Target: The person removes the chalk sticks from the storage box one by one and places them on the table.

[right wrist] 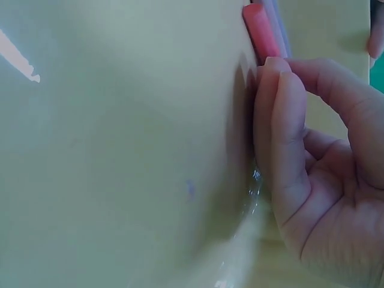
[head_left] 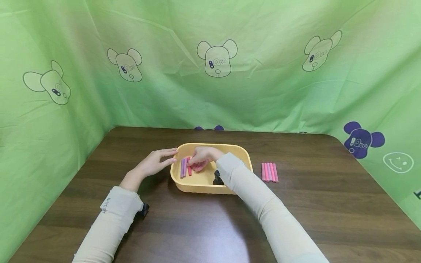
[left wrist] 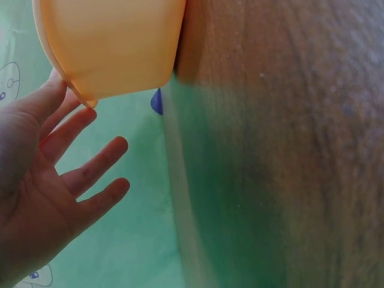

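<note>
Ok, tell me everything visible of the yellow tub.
The yellow tub is a rounded rectangle with a lipped rim and smooth, plastic-looking walls. It sits upright on the brown table, partly hidden behind the right sleeve. Purple sticks and a red stick are inside, near its left end. The left hand touches the rim there; the right hand is inside.

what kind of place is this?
Likely a makeshift recording booth rather than a lived-in room: green cartoon-print sheeting hangs behind and along both sides of a dark wood-look table, with a yellow tub and coloured sticks on it.
</note>
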Demonstrator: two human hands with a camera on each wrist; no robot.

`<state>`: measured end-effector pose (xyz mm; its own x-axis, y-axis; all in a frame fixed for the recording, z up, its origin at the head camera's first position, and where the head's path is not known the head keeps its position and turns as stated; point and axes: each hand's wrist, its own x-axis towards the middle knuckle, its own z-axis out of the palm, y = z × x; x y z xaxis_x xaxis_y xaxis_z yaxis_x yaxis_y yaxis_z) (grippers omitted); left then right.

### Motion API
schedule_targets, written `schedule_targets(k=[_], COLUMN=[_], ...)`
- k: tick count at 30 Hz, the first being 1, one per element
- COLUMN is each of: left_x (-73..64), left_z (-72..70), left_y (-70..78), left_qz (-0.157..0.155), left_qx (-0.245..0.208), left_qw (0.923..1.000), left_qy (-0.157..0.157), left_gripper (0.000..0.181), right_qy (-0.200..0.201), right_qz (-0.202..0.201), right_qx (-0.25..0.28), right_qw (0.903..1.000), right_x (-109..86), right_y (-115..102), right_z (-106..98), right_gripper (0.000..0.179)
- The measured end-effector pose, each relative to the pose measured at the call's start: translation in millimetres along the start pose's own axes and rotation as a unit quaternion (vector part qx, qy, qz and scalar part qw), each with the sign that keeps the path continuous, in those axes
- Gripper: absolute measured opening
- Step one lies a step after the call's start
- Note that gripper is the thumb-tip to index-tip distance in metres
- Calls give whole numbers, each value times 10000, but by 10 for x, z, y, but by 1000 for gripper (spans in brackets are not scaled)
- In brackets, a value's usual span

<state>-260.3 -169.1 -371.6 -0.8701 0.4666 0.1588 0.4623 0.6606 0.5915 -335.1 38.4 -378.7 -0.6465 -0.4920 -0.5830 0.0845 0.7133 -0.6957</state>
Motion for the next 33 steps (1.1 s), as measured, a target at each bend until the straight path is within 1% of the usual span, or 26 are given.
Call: schedule_targets(k=[6,13,17,22,27,33], left_x=[3,-3,-7,-16,-24,-25], left_z=[18,29,28,26,25,16], left_y=[-12,-23,-24,-21,-26,-18], left_qz=[24,68,83,77,113,112], left_qx=[-18,-10,-20,-27,-19,-13], left_qw=[10000,10000,9999,9999,9999,9999], left_qy=[22,41,57,79,100,102], left_gripper=[46,46,46,45,45,45], right_qy=[-236,-468,-362,-228,-260,-313], right_qz=[-48,-151,-271,-413,-526,-665], right_qx=[157,132,95,115,224,184], right_qw=[9996,9987,9989,9988,9980,9971], right_x=[-20,-99,-174,-278,-375,-498], right_y=[42,93,105,121,151,193], right_z=[-47,-137,-203,-281,-358,-447], right_gripper=[18,23,21,14,13,13])
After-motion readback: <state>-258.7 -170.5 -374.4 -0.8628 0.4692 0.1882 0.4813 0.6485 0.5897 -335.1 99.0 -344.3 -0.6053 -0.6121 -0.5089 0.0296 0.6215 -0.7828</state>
